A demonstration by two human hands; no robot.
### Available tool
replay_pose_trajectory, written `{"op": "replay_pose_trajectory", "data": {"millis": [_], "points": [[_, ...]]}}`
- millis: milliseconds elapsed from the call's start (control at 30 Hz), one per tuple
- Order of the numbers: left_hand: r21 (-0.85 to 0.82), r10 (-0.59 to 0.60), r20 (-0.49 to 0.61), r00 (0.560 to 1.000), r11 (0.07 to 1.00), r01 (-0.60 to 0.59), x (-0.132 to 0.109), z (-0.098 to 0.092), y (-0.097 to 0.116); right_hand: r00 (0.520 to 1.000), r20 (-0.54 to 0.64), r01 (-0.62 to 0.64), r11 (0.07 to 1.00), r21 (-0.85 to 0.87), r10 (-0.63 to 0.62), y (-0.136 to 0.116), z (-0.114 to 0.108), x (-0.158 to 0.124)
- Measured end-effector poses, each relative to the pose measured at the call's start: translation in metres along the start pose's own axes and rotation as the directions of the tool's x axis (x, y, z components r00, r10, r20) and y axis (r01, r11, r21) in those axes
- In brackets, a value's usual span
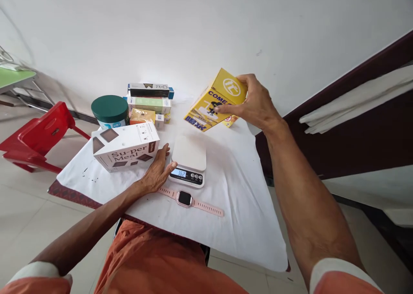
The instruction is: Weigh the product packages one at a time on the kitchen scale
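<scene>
Yellow box (206,100) gripped tilted in my right hand (256,102), thumb on front face, other fingers mostly hidden behind, ahead and right of my left hand (156,171). Likely light, stiff card, slightly slick; corners could dent, so grip opposite sides. Left hand spread, gripping nothing, between white carton (129,143) and kitchen scale (189,154); pink watch (185,198) just nearer me.
</scene>
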State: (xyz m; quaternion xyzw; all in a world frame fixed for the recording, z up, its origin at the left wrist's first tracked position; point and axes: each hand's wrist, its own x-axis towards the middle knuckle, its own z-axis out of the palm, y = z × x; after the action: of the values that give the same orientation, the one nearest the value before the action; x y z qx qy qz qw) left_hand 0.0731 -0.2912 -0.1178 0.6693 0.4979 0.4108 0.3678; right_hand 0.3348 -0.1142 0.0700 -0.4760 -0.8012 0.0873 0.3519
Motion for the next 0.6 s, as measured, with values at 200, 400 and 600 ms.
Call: {"op": "replay_pose_trajectory", "data": {"millis": [200,400,600], "points": [[0.025,0.014,-0.004,1.000,1.000,-0.014,0.000,-0.001,0.000,0.984,0.175,0.014,0.999,0.033,-0.020,-0.043,-0.013,-0.054],[0.026,0.006,-0.002,1.000,1.000,-0.006,0.000,-0.001,0.000,0.968,0.249,0.024,1.000,-0.008,-0.022,-0.048,0.003,-0.074],[0.010,0.001,0.009,1.000,1.000,-0.001,0.000,-0.002,0.001,0.937,0.349,-0.050,0.998,0.045,0.031,-0.043,0.005,-0.066]]}}
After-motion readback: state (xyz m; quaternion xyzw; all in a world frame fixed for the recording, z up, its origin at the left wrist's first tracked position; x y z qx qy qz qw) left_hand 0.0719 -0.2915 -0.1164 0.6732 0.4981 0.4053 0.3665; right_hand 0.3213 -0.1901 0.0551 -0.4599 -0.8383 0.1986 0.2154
